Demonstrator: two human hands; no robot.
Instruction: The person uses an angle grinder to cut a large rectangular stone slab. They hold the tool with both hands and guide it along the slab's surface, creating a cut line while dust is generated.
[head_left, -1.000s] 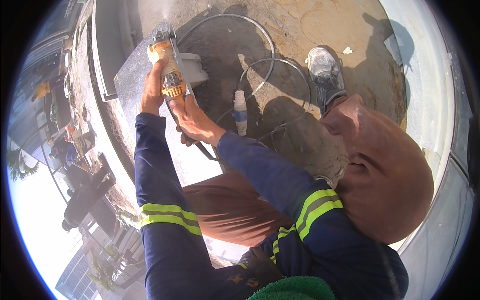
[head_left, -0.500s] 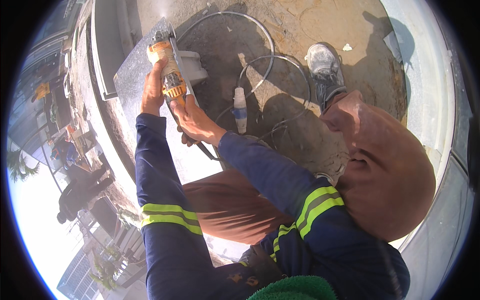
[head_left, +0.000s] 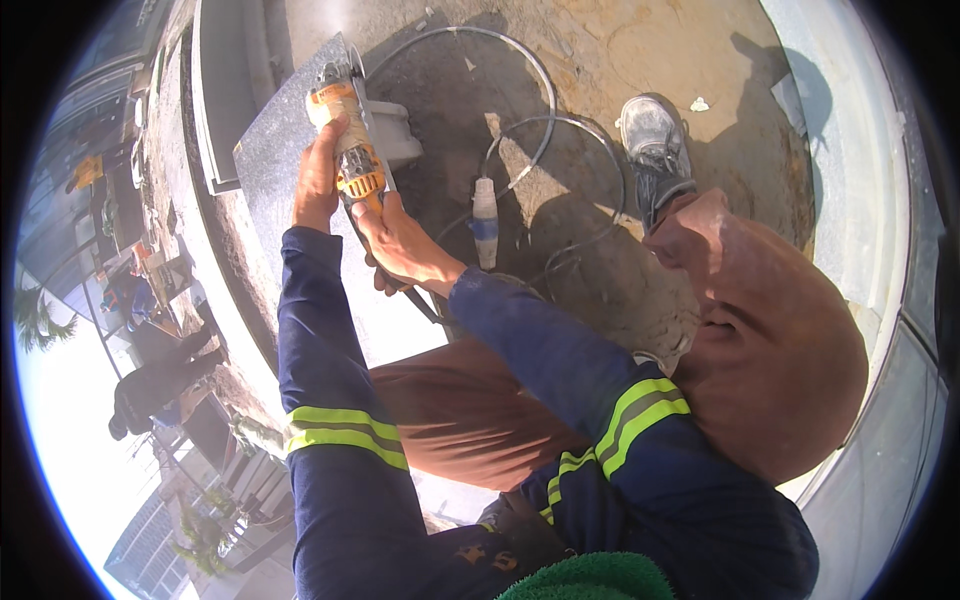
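Both my hands are closed on a yellow and black angle grinder [head_left: 357,165]. My left hand [head_left: 319,178] wraps the side of its body near the head, and my right hand [head_left: 405,245] grips the rear handle. The grinder's disc, seen nearly edge-on, meets the edge of a grey metal sheet [head_left: 268,148] at its far end. A pale haze of dust or sparks shows just beyond that corner. The sheet's nearer part runs under my forearms and is bright in the sun. A pale block-shaped support [head_left: 398,135] sits against the sheet's right side.
A grey cable [head_left: 548,75] loops over the dusty ground, with a white and blue plug connector [head_left: 484,222] on it. My shoe [head_left: 655,135] stands to the right. A light ledge [head_left: 860,200] curves along the right. Far left, a person [head_left: 160,380] bends among site materials.
The view has shifted slightly, so the grinder, hands and sheet appear a little farther right. Both hands keep their grip, and the disc stays at the sheet's edge.
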